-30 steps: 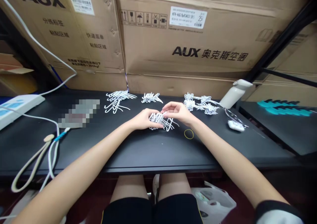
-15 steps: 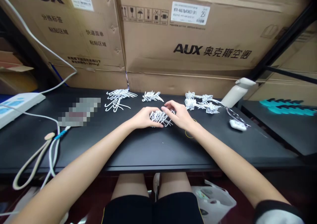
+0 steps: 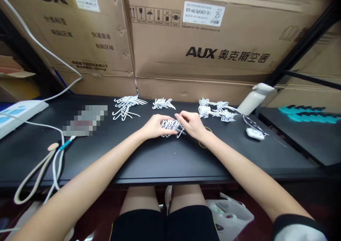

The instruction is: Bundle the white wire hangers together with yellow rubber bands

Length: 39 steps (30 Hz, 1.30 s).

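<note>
Between my hands is a bundle of white wire hooks [image 3: 170, 124], nested side by side just above or on the black tabletop. My left hand [image 3: 154, 127] curls round its left end, thumb along the near side and fingers behind. My right hand [image 3: 191, 124] pinches at the right end, where one hook [image 3: 180, 131] sticks out at a slant toward me. A thin yellow rubber band [image 3: 204, 144] lies on the table by my right wrist. Behind the bundle rests a smaller pile of hooks [image 3: 163, 103].
More loose hooks [image 3: 128, 102] lie back left, and several banded hook bundles [image 3: 217, 110] back right. A white bottle [image 3: 254, 100], a white case [image 3: 255, 134], a pixelated flat object [image 3: 86, 121], a power strip [image 3: 21, 114] and cables surround them. Cardboard boxes [image 3: 165, 63] stand behind the black table [image 3: 170, 166].
My right fingers have closed into a tighter pinch at the bundle's right end. One hook there now slants out from the others. My left hand keeps its hold.
</note>
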Each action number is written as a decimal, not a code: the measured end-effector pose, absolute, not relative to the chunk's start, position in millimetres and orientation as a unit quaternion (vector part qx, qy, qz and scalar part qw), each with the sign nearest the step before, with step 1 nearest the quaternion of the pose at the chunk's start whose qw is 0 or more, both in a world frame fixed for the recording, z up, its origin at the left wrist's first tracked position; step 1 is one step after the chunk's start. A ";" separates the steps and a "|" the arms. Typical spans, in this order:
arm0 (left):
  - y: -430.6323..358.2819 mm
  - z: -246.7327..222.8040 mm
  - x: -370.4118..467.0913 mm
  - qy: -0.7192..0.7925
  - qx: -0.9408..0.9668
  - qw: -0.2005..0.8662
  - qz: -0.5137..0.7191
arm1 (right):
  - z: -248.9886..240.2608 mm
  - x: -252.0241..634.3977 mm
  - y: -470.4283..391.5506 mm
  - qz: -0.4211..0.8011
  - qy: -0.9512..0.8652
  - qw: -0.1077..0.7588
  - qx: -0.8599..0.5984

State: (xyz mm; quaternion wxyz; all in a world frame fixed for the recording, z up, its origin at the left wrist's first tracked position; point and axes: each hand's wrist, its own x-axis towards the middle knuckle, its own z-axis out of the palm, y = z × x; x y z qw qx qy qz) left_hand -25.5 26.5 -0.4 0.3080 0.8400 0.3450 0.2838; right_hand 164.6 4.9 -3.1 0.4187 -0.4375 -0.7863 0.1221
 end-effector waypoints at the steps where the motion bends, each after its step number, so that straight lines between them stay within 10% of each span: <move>1: 26.0 -0.8 -25.0 0.346 0.842 0.301 0.285 | -4.5 162.6 4.1 0.125 -0.779 0.432 -0.437; 11: 29.3 -0.5 -28.6 0.360 0.830 0.304 0.298 | 11.9 186.4 16.4 0.512 -0.694 0.334 -0.380; 29: 34.9 3.1 -35.1 0.340 0.842 0.328 0.259 | -4.0 171.3 16.5 0.455 -0.679 0.424 -0.389; 39: 33.8 5.9 -36.2 0.332 0.840 0.350 0.248 | 9.2 188.4 17.5 0.518 -0.685 0.337 -0.386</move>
